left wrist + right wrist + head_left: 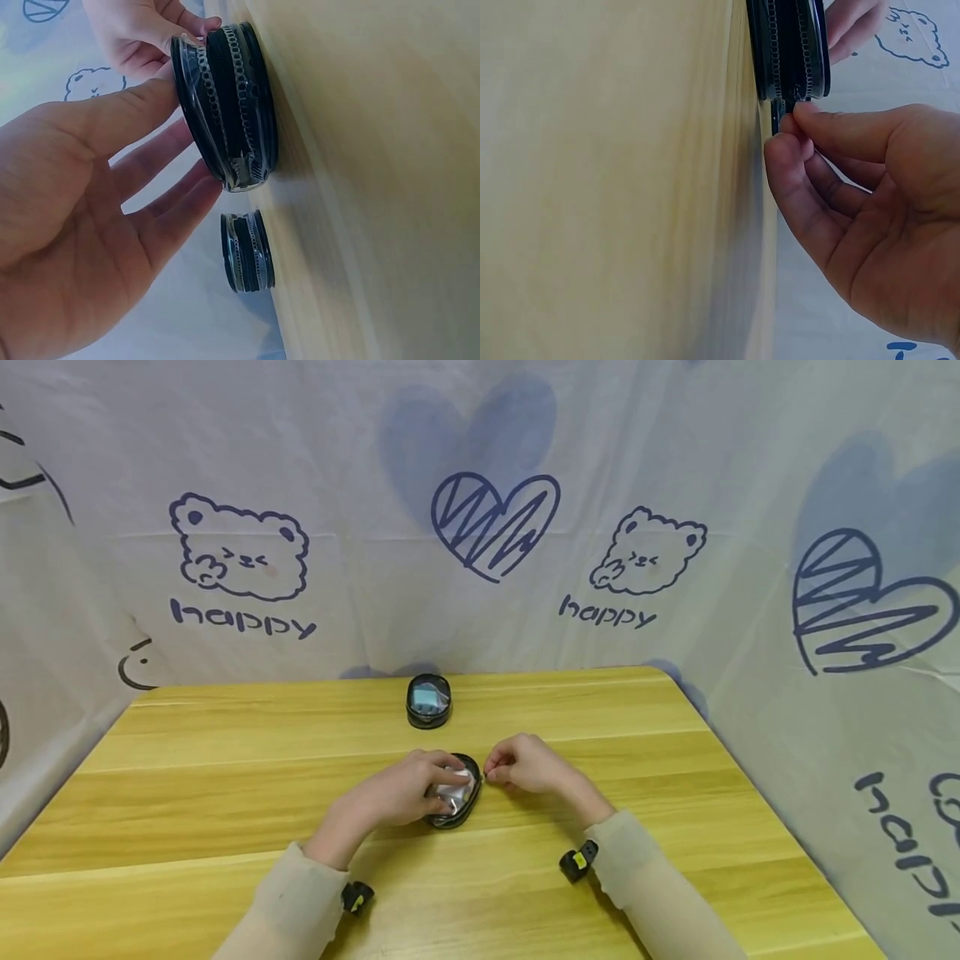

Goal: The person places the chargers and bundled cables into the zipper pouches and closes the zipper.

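A small oval zip case (pixel 453 793) with a clear top and black edges lies on the wooden table, something whitish showing through its lid. My left hand (pixel 405 787) holds it from above and the left, thumb and fingertips on its upper rim. At its right end my right hand (pixel 531 764) pinches the zipper pull (pixel 797 96) between thumb and forefinger; the fingers mostly cover the pull. In the left wrist view, the closed-looking black zipper band (pixel 225 97) runs round the side between two rows of pale trim.
Farther back on the table (pixel 225 735) stands a second, similar case (pixel 428 700) with a screened device visible inside. Pale cloth (pixel 360 610) printed with bears and hearts hangs behind the table's back edge and at its sides. Both sleeved wrists wear black cameras (pixel 578 862).
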Motion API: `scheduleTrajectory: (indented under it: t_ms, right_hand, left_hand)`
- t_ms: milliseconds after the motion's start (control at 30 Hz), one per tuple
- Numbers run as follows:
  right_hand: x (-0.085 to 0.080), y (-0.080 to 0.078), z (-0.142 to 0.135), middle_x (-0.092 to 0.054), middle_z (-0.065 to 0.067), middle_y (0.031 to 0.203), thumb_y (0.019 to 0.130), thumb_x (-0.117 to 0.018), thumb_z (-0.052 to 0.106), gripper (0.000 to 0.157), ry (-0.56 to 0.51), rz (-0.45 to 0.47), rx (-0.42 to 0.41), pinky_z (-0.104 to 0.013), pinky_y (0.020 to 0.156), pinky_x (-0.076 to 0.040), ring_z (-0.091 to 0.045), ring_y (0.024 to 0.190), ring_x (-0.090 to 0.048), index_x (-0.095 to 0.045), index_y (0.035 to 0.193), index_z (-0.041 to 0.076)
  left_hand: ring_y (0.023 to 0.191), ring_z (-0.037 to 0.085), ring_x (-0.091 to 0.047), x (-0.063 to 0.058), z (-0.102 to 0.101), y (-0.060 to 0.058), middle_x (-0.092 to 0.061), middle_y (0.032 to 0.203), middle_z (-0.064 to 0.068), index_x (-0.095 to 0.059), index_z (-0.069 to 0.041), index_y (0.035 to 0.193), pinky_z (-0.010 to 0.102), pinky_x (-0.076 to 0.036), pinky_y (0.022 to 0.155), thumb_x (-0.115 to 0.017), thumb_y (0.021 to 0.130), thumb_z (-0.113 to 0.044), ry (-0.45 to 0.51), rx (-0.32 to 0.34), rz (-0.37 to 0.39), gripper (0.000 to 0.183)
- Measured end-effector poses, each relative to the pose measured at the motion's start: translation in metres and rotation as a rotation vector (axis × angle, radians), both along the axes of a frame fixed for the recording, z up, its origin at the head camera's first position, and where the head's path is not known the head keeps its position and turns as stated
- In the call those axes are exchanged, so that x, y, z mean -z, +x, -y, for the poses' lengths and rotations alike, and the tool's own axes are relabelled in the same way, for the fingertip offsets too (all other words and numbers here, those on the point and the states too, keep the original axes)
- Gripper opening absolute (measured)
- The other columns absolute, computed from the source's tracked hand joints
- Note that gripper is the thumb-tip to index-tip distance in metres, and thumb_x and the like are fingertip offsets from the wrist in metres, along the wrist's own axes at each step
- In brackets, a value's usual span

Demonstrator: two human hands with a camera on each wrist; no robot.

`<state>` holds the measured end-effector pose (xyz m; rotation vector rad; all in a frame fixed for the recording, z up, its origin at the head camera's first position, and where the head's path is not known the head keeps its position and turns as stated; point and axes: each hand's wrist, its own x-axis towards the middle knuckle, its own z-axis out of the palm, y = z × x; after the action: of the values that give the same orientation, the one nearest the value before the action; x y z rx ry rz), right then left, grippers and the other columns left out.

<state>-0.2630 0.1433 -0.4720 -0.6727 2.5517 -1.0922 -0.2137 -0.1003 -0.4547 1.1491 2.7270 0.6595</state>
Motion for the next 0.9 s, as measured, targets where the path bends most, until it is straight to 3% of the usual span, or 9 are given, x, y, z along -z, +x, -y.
scheduleTrajectory:
  t_ms: [300,600,900]
  right_hand:
    - [-0.0017,-0.0014,-0.0020,-0.073,-0.007,0.085,0.097,-0.072,0.003,0.005,0.017,0.030,-0.042,-0.024,0.062,-0.057,-0.013,0.070,-0.066,-0.076,0.093,0.001]
    - [-0.0033,-0.0006,-0.0058,-0.071,-0.005,0.079,0.096,-0.073,0.005,0.006,0.034,0.110,-0.091,-0.029,0.064,-0.060,-0.013,0.069,-0.066,-0.077,0.093,0.003]
    - [-0.0035,-0.0003,-0.0038,-0.071,-0.005,0.078,0.097,-0.072,0.004,0.007,0.028,0.087,-0.077,-0.028,0.063,-0.059,-0.014,0.066,-0.065,-0.076,0.092,0.003]
  left_hand:
    - [0.132,0.044,-0.052,-0.0018,-0.0024,0.0024,-0.053,0.149,0.019,-0.067,-0.006,0.139,0.053,-0.048,0.110,-0.075,0.097,-0.011,-0.042,-0.030,0.050,0.043]
    - [0.131,0.043,-0.052,-0.0022,-0.0028,0.0042,-0.054,0.149,0.017,-0.066,-0.007,0.140,0.051,-0.051,0.107,-0.074,0.097,-0.011,-0.046,-0.044,0.047,0.044]
    - [0.133,0.043,-0.051,-0.0029,-0.0002,0.0037,-0.054,0.149,0.018,-0.066,-0.005,0.140,0.052,-0.049,0.108,-0.074,0.097,-0.010,-0.019,-0.043,0.056,0.044]
